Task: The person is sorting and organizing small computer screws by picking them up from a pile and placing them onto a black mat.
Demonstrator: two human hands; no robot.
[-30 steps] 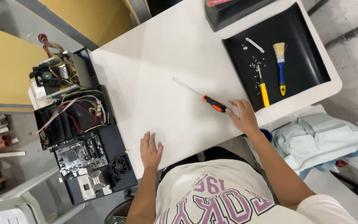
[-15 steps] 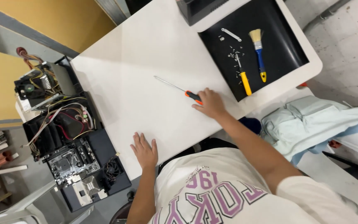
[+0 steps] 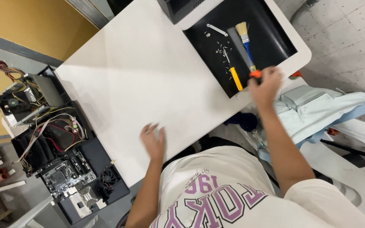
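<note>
right hand (image 3: pixel 267 84) holds screwdriver (image 3: pixel 243 52) over black tray (image 3: pixel 275 38) edge.

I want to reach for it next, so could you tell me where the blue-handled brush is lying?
In the head view the blue-handled brush lies at the upper right, in the black tray, just right of the yellow-handled tool and above the right hand.

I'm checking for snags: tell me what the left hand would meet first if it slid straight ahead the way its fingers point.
The left hand lies on the white table, fingers pointing up the bare top. That way looks free up to the far edge; the black tray sits well off to the right.
</note>
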